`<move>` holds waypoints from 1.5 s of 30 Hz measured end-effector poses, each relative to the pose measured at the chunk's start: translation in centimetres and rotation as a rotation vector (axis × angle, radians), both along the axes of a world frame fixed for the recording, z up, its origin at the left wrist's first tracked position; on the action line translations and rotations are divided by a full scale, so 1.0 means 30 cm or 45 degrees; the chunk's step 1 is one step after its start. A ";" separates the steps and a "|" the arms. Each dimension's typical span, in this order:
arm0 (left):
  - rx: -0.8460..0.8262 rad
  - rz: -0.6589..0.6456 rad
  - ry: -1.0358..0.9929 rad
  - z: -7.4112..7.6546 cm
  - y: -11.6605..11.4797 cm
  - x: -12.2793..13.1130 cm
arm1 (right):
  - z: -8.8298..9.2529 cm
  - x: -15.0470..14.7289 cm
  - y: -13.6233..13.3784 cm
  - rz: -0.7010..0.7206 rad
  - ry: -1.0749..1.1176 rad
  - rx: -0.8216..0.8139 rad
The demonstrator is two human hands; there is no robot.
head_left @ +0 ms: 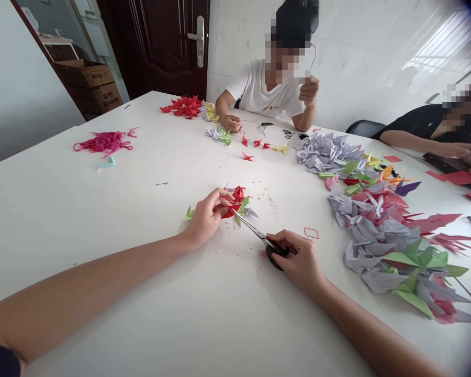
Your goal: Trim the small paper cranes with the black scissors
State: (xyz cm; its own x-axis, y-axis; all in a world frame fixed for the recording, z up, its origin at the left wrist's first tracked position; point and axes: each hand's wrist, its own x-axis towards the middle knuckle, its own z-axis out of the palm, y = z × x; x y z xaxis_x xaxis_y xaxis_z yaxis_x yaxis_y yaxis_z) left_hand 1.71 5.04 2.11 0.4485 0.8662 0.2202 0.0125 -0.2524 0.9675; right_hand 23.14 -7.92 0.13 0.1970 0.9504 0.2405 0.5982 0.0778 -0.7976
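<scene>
Pinching a red paper (231, 211), the left hand (210, 213) has its thumb and forefinger closed on one edge, so that the paper lies at the fingertips and sticks out toward the right. The right hand (300, 256) has its fingers bent around the black handles of the scissors (261, 236), and the tips of the blades meet the red paper, just beside the left fingertips. Whether the blades are a little apart, I cannot tell.

The red paper is folded, with sharp creases, but its whole shape is partly hidden by the fingers. Under and behind it lies a small heap (253, 212) of folded papers, red, green and pale grey, with pointed corners. The scissors have slim, shiny metal blades and smooth, rounded handles. Tiny red crumbs (262, 198) are scattered over the smooth white table (149, 298). At the right stands a large pile (392, 230) of similar pointed papers, mostly pale grey.
</scene>
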 end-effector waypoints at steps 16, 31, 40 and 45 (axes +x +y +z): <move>0.018 -0.060 0.002 -0.012 0.003 -0.006 | 0.007 0.011 0.007 0.056 -0.119 0.073; -0.179 -0.218 -0.115 0.000 -0.007 -0.002 | 0.014 -0.002 -0.002 0.130 -0.239 0.155; -0.211 -0.237 -0.120 -0.005 0.004 -0.006 | 0.012 -0.003 -0.004 0.094 -0.215 0.066; -0.260 -0.305 -0.171 -0.011 0.015 -0.006 | 0.011 -0.005 -0.005 0.073 -0.201 0.062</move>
State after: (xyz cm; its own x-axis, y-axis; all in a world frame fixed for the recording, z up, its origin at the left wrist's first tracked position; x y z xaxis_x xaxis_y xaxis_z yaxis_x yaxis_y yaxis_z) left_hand 1.53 5.48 1.80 0.6233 0.7721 0.1241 -0.1545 -0.0340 0.9874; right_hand 23.00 -8.08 0.47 0.0989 0.9455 0.3101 0.7093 0.1516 -0.6885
